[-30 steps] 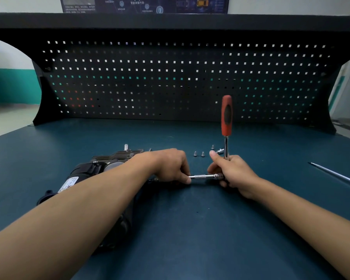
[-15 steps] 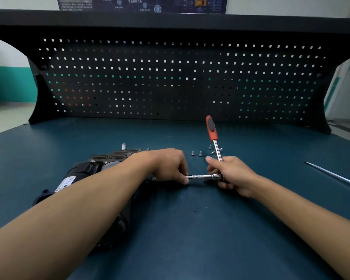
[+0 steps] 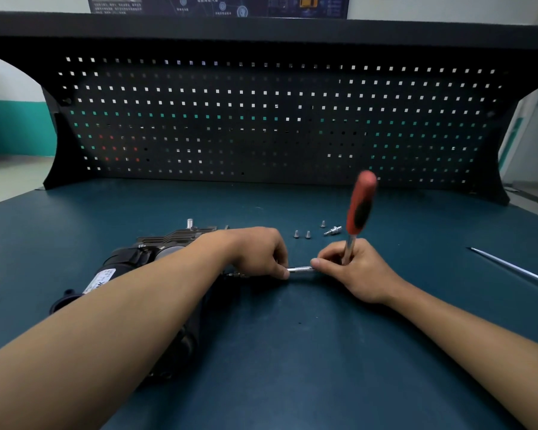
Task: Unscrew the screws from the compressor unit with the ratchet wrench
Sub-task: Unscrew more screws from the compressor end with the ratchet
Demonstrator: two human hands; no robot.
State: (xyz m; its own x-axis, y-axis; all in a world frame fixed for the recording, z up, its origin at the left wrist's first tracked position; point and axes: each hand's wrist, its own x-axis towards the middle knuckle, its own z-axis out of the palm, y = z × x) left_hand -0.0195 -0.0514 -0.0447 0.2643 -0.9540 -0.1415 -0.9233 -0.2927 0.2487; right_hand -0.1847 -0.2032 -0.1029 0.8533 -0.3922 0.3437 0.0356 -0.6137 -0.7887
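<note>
While the compressor unit (image 3: 143, 265) lay on its side at the left of the blue workbench (image 3: 292, 352), partly covered by the left forearm, the ratchet wrench (image 3: 359, 206) was held near the middle of the bench, just right of the unit. Its red-and-black handle was tilted upward and slightly rightward and was blurred. Its chrome extension bar (image 3: 298, 269) was kept level, pointing toward the unit. The wrench's metal shank was gripped by the right hand (image 3: 354, 268), with the fingers curled round it near the head. The bar's other end was pinched by the curled fingertips of the left hand (image 3: 255, 252); where the bar met the unit was hidden by that hand. Three loose screws (image 3: 296, 234) were seen standing on the bench just beyond the hands, and a small chrome fitting (image 3: 333, 230) was seen lying near them. A thin metal rod (image 3: 516, 268) was seen well apart at the right. The bench was backed by a black pegboard (image 3: 261, 119).
</note>
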